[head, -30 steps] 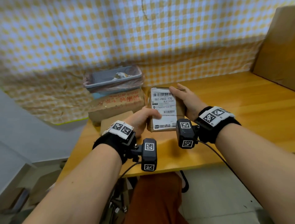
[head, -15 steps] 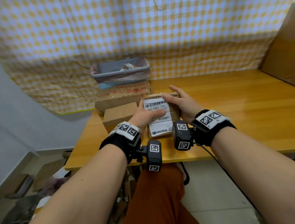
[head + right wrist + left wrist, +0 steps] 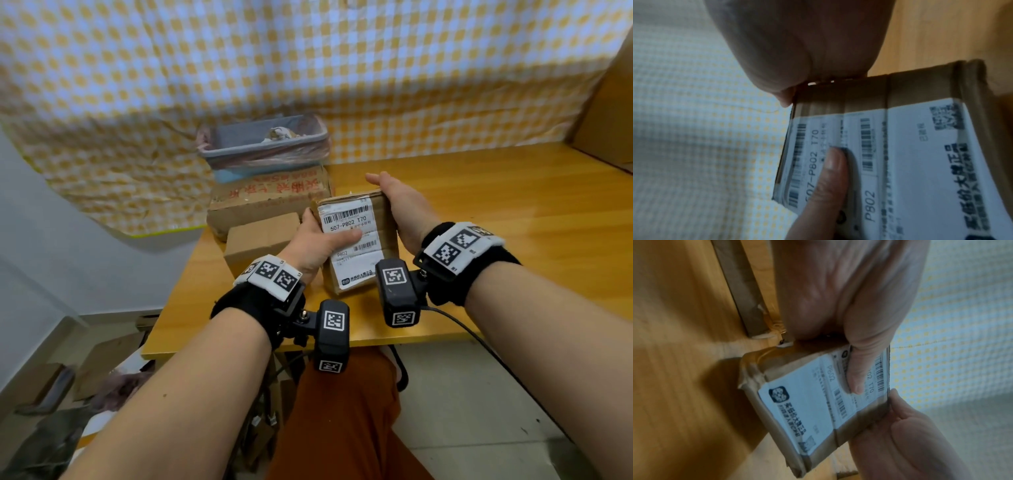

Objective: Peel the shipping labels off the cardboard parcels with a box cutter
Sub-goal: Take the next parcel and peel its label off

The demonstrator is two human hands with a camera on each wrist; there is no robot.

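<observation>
Tilted up on its near edge since a moment ago, the taped cardboard parcel (image 3: 383, 219) stands on the table (image 3: 513, 212), white barcode label (image 3: 352, 246) facing the person; left hand (image 3: 317, 241) grips it, thumb on label, right hand (image 3: 400, 209) clasps its right side.

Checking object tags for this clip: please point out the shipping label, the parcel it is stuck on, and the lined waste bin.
shipping label (image 3: 356, 270): head view, blank white lower part.
parcel (image 3: 386, 222): head view, bare cardboard strip right of the label.
waste bin (image 3: 260, 150): head view, front rim.
</observation>
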